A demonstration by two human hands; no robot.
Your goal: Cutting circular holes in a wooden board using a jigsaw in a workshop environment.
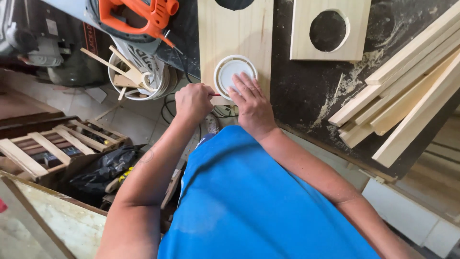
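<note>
White round lid [233, 72] lies under flat right hand [251, 103]; left hand [193, 100] grips red pencil [214, 94].

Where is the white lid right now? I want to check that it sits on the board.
The white lid lies flat on the near end of the pine board, top centre, under the right hand's fingertips, with the left hand beside it.

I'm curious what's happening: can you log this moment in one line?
right hand: flat on white round lid | left hand: holds red pencil at lid's edge | lid on wooden board
</note>
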